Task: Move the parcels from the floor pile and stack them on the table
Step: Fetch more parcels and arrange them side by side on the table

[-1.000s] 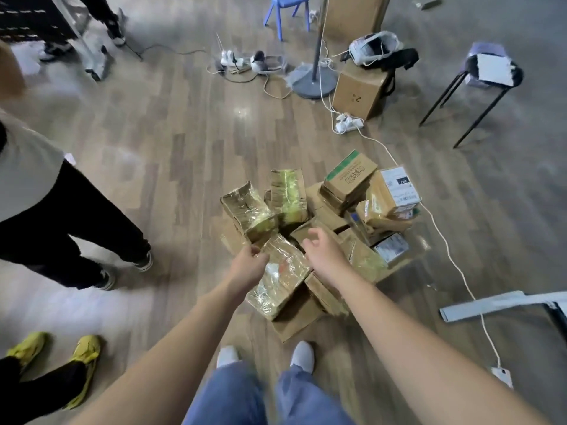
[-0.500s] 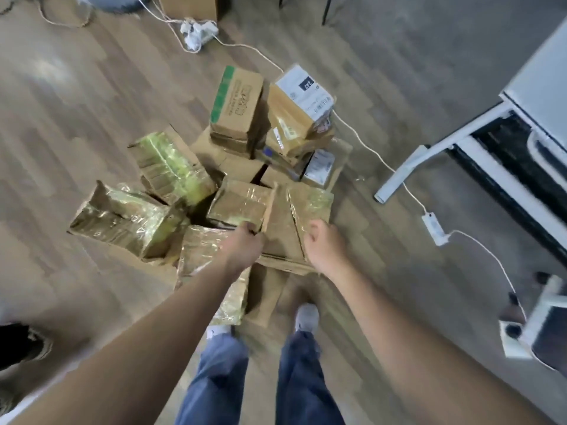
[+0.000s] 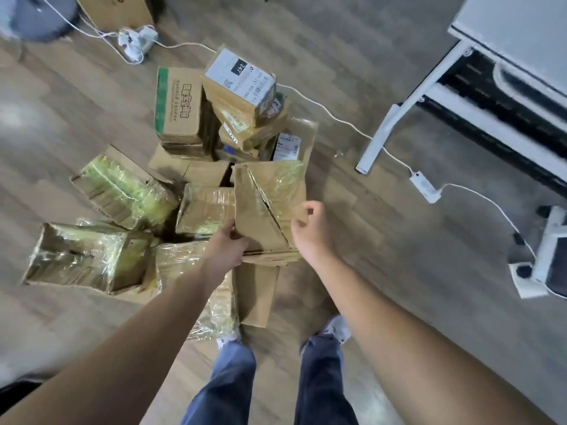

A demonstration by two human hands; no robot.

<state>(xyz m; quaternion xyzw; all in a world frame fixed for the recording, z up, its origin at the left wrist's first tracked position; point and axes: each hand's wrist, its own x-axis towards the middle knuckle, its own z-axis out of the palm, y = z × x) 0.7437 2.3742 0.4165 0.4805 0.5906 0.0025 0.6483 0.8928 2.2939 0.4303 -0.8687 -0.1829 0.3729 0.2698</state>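
- Left hand (image 3: 228,245) grips the near left edge of a flat cardboard parcel (image 3: 270,204), fingers curled under it and thumb on top.
- Right hand (image 3: 310,230) is at the same parcel's near right corner with its fingers curled; I cannot tell whether it pinches the corner or only touches it.
- That parcel is tilted over the near side of the floor pile (image 3: 202,207), taped shut with glossy film and creased across its top, so its contents are hidden.
- Two tape-wrapped boxes (image 3: 122,191) lie at the pile's left, crumpled but closed.
- At the far side, a green-striped carton (image 3: 179,102) stands beside a white-labelled box (image 3: 239,78), which tops a short stack; both are sealed.
- White table (image 3: 521,32) is at the upper right, well apart from the pile, with nothing visibly on the part in view.
- A white cable (image 3: 337,118) runs across the floor from behind the pile to a power strip (image 3: 425,187) near the table leg.
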